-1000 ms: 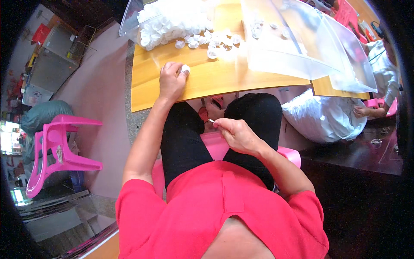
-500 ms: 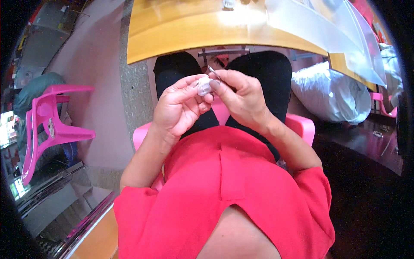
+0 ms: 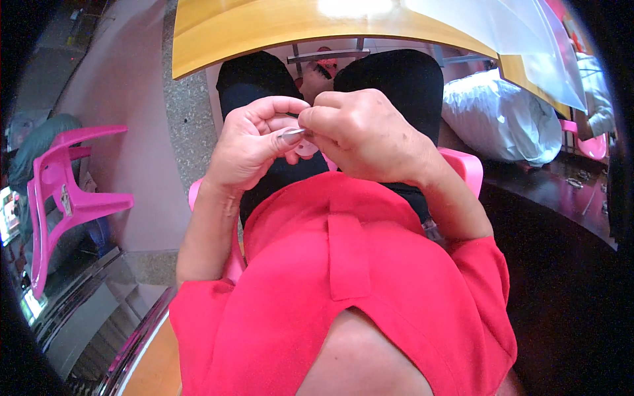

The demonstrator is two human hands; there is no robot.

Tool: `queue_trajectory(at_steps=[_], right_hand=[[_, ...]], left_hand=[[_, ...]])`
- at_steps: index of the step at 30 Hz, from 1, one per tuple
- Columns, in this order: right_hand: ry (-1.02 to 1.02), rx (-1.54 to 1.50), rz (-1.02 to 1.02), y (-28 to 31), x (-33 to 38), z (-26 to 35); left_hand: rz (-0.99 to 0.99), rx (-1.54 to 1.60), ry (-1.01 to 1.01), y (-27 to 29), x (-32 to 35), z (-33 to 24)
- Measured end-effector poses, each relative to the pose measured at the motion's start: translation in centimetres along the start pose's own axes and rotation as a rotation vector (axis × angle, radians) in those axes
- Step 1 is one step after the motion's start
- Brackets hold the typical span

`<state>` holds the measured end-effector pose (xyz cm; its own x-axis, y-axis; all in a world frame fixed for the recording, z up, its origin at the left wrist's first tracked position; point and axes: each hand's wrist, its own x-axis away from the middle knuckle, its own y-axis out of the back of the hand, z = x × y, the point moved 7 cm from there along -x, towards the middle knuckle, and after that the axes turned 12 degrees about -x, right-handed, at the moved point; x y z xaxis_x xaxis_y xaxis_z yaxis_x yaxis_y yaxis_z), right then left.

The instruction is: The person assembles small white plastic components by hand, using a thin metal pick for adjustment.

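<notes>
Head: hands (image 3: pixel 371 135); label-like patch (image 3: pixel 66 200) on chair (image 3: pixel 99 204)

Single head-worn fisheye, facing steeply down at close range; hands (image 3: pixel 373 135) upper centre, table (image 3: pixel 264 36) across top, shirt (image 3: pixel 284 290) lower centre.

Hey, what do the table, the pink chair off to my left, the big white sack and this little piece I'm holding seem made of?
Table: probably wood or laminate, yellow-brown with a glossy highlight.
Pink chair: likely moulded plastic, given its smooth, evenly coloured curves.
White sack: perhaps thin plastic, judging by its shiny wrinkles.
Little piece: maybe plastic, pale; mostly covered, so uncertain.
</notes>
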<state>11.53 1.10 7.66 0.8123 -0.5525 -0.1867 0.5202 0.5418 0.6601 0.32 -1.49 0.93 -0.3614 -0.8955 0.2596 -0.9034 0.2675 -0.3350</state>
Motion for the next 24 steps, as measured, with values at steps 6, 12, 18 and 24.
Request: queue_trajectory(at_steps=[6,12,18,24], right_hand=[[-0.013,-0.168,-0.389,1.3,1.5,-0.6],[-0.086,0.036,-0.32,-0.8,2.3,-0.2],[-0.092,0.06,-0.276,-1.2,1.7,-0.2],[-0.067,0.168,-0.292,-1.3,1.8,0.0]], left_hand=[[-0.027,0.23,-0.164,1.6,-0.2,0.6],[-0.053,0.259,-0.225,2.3,0.0,0.4],[-0.026,0.15,-0.279,2.4,0.1,0.3],[-0.061,0.114,-0.237,2.2,0.3,0.2]])
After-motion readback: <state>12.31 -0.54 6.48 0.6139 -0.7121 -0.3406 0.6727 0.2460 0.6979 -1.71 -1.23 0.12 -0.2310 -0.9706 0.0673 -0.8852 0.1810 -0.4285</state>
